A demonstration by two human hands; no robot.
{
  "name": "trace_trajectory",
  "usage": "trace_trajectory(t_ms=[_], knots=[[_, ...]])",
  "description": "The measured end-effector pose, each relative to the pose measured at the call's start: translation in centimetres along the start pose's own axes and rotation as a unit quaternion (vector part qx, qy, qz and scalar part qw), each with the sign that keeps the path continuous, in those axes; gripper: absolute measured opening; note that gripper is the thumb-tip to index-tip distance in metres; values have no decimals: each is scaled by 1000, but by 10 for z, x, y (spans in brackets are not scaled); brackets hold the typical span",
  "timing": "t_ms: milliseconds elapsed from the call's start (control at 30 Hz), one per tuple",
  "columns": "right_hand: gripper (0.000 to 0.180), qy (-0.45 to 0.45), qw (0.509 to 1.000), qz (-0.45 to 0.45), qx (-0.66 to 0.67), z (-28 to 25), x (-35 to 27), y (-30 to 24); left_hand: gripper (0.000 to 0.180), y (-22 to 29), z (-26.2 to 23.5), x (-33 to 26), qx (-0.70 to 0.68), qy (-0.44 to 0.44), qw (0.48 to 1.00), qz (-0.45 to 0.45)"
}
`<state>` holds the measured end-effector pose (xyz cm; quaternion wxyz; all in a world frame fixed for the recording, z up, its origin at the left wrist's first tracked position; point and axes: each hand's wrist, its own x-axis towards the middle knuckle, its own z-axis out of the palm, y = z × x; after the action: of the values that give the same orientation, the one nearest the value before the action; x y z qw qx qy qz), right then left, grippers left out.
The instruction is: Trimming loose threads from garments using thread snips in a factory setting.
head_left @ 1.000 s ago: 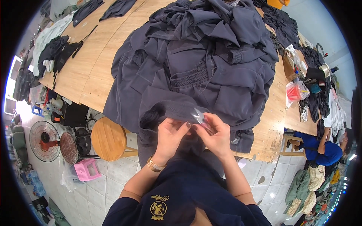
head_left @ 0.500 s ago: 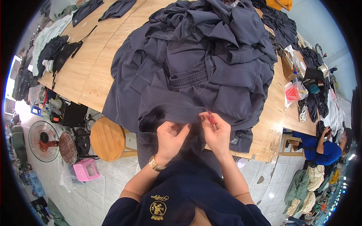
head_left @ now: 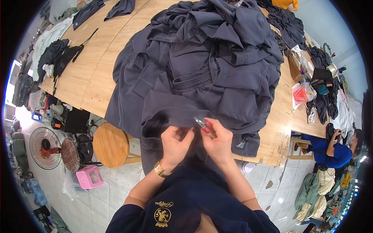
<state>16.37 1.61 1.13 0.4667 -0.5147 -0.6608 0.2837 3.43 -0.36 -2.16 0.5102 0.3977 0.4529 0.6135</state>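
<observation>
Red-handled thread snips [head_left: 206,126] sit in the closed fingers of my right hand [head_left: 218,144], their metal blades pointing up and left over the cloth. My left hand [head_left: 175,145] pinches the near edge of a dark grey garment [head_left: 161,101] with a gathered elastic band. The snips' tips are close to my left thumb and the band's edge. Whether a thread lies between the blades is too small to tell. Behind both hands rises a large heap of dark grey garments [head_left: 186,46], another elastic waistband showing in its middle.
The heap rests on a wooden table [head_left: 101,73]. Left of me stand a round wooden stool [head_left: 110,144], a pink plastic stool [head_left: 90,177] and a fan [head_left: 46,148]. A person in blue [head_left: 336,153] sits at the right. A bag with red contents [head_left: 303,93] lies on the right-hand table.
My right hand has turned and shifted slightly left and down, bringing the snips' blades out over the band. My left hand stays nearly in place on the cloth.
</observation>
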Motion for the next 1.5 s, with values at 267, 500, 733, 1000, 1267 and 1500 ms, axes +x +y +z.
trace_trajectory(t_ms=[267,500,733,1000,1267,1500], knots=[[16,31,997,77,3,-1,-3,15,19,2,0,5,-76,11,997,-15],[18,17,987,98,122,7,-5,12,23,4,1,6,-111,-7,993,-42],[10,33,963,149,221,0,-5,13,32,6,0,10,-193,8,978,-75],[22,-47,997,44,40,-17,-7,31,29,21,0,14,-232,6,967,-108],[25,-92,984,-88,-123,-16,3,21,28,18,-2,12,-207,-1,975,-77],[28,-84,979,-132,-134,-15,9,20,24,15,-3,12,-162,-6,985,-61]])
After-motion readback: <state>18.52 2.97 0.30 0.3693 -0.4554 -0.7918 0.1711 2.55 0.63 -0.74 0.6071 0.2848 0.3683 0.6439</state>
